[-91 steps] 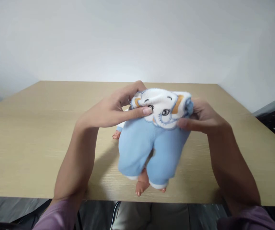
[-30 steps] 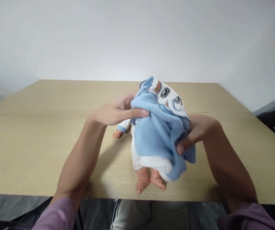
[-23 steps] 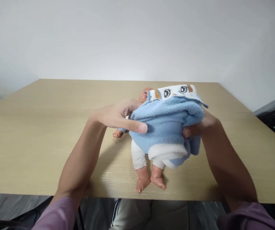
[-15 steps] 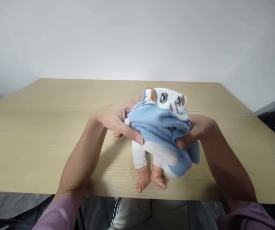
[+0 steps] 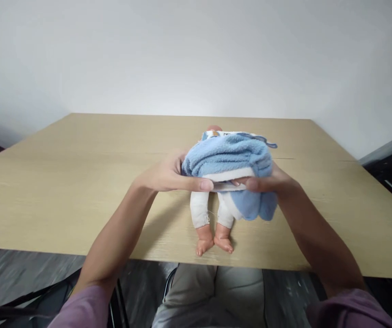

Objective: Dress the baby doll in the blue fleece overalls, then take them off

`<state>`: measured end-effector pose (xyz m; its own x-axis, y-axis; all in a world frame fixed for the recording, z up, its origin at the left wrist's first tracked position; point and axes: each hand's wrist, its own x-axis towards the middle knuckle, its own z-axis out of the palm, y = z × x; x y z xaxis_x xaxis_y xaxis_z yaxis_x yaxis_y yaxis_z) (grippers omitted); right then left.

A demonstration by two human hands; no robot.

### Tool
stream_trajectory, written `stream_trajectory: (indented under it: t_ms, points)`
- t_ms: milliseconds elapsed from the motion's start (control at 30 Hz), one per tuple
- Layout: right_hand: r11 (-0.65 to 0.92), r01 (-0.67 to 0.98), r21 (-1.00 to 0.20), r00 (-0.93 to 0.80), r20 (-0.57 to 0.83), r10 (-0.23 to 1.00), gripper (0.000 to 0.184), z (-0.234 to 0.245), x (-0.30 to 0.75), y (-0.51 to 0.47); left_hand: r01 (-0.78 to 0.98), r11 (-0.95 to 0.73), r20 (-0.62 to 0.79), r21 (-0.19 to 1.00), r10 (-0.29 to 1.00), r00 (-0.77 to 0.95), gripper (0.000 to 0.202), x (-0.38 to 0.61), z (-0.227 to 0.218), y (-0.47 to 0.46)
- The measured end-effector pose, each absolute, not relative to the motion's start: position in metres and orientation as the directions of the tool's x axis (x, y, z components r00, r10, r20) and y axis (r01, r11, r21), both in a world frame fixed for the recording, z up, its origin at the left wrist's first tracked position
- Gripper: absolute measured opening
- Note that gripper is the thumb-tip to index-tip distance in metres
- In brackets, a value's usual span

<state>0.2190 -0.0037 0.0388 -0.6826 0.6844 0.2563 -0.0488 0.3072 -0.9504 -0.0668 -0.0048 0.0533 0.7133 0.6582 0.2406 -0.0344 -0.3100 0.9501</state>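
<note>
A blue fleecy doll garment (image 5: pixel 228 152) with white trim is bunched up between my two hands, above a baby doll (image 5: pixel 199 212) lying on the table. My left hand (image 5: pixel 172 175) is closed on the garment's left side, thumb along the white hem. On the other side, my right hand (image 5: pixel 273 180) grips the garment with its thumb at the hem opening. The doll's white cloth legs and bare feet point toward me. Only a bit of its head shows past the garment; its torso and arms are hidden.
The wooden table (image 5: pixel 62 196) stretches out on both sides, its near edge just beyond the doll's feet. A pale wall (image 5: pixel 196 54) rises behind it. Dark objects stand at the right edge, and a black chair (image 5: pixel 42 300) is at lower left.
The garment has tipped over, so its embroidered face is mostly out of sight and the white hem opening faces me. My thumbs have moved closer together along the hem.
</note>
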Motion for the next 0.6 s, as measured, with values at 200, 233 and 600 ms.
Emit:
stream_trajectory:
  t_ms: [200, 233, 600]
  points:
    - [0.328, 0.121, -0.937, -0.553, 0.21, 0.806, 0.044, 0.022, 0.213, -0.053, 0.001, -0.151, 0.135, 0.989, 0.887, 0.441, 0.039, -0.05, 0.0, -0.087]
    - [0.332, 0.16, -0.93, -0.517, 0.208, 0.831, 0.039, 0.017, 0.211, -0.061, -0.012, -0.13, 0.126, 0.991, 0.923, 0.363, 0.043, -0.046, -0.011, -0.101]
    - [0.325, 0.548, -0.771, -0.463, 0.045, 0.885, 0.005, -0.021, 0.193, -0.106, 0.225, -0.082, 0.085, 0.971, 0.996, -0.004, 0.016, -0.027, -0.067, -0.168]
